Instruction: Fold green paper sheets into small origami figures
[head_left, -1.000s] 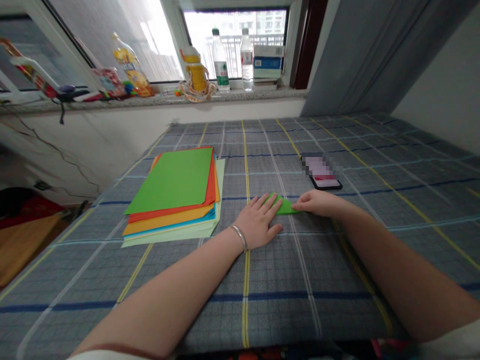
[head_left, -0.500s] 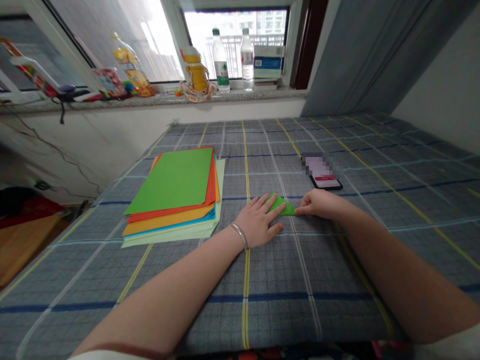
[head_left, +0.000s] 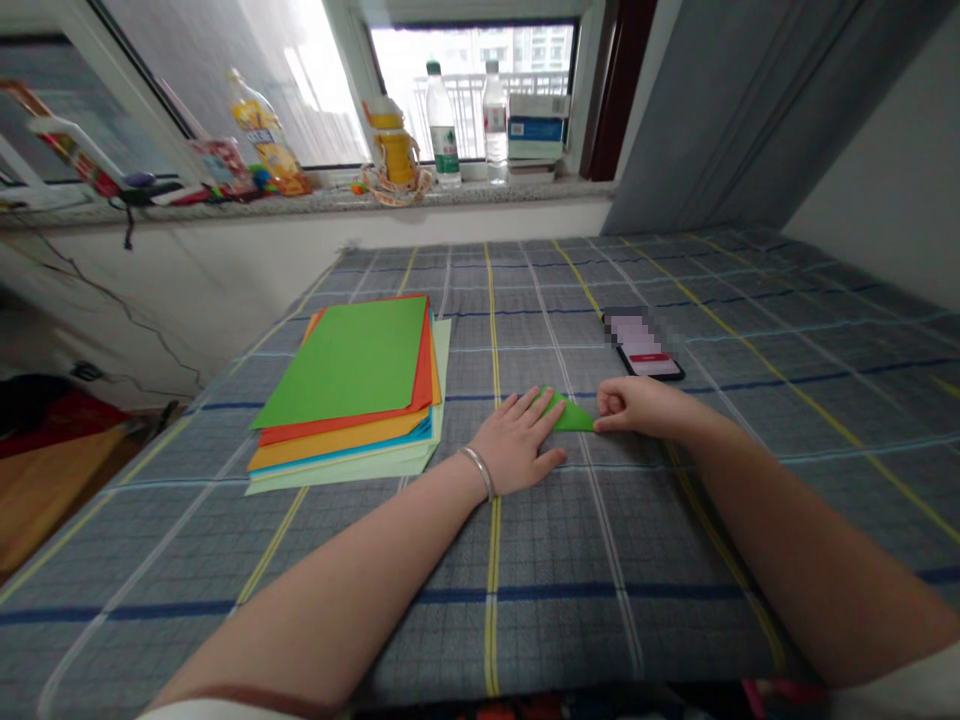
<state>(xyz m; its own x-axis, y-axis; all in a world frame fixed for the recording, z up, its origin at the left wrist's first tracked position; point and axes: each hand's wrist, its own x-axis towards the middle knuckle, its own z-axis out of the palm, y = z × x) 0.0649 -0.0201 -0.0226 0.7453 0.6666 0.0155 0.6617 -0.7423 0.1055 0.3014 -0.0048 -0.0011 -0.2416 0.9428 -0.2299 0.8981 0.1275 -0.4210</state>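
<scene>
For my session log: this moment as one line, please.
left hand: on green paper triangle | right hand: touching triangle's tip | nearby: coloured paper stack

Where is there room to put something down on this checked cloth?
The plaid cloth shows between the paper stack and the phone, and again right of the phone and nearer you, below the hands. It's crowded at the green folded paper, between the left hand and right hand.

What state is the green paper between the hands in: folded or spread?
Folded: the green paper is a small triangle, much smaller than the stacked sheets.
</scene>
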